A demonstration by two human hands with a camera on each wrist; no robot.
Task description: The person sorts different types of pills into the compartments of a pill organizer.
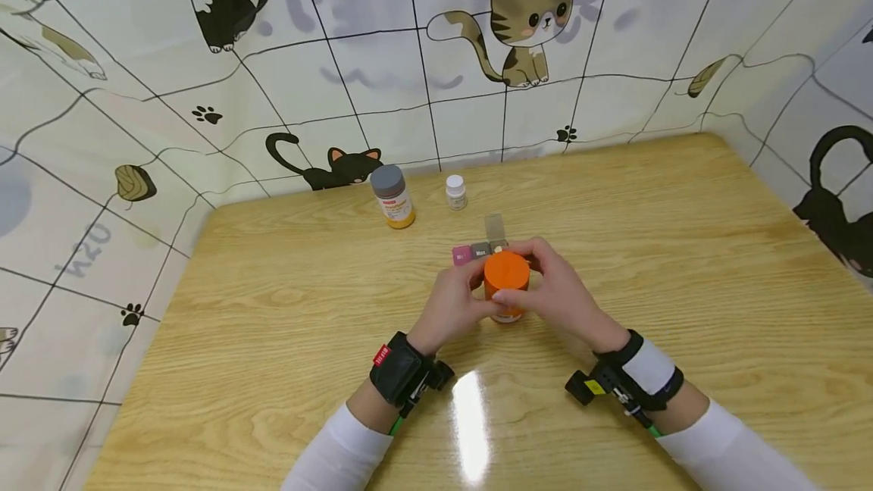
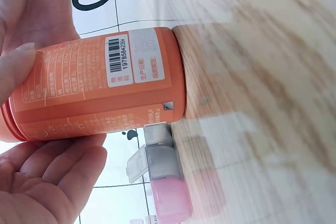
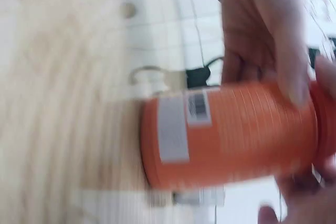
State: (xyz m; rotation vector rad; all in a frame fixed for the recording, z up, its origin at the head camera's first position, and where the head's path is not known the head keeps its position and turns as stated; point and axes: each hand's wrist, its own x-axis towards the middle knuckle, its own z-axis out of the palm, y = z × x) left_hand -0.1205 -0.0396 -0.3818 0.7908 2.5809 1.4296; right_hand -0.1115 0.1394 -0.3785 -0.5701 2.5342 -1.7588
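Observation:
An orange pill bottle (image 1: 506, 309) with an orange cap (image 1: 507, 270) stands upright on the wooden table, between both hands. My left hand (image 1: 450, 305) holds its body near the top, the thumb across the front. My right hand (image 1: 566, 294) grips around the cap, its thumb on the near side. A white barcode label (image 2: 120, 60) shows low on the bottle in the left wrist view. Just behind stands a pill organizer (image 1: 462, 254) with pink and grey compartments and one clear lid (image 1: 495, 227) raised. The bottle and hands hide part of the organizer.
At the table's far edge stand a grey-capped bottle (image 1: 394, 199) with a yellow base and a small white bottle (image 1: 456, 193). A cat-patterned sheet (image 1: 382, 82) rises behind the table (image 1: 286, 339) and along its sides.

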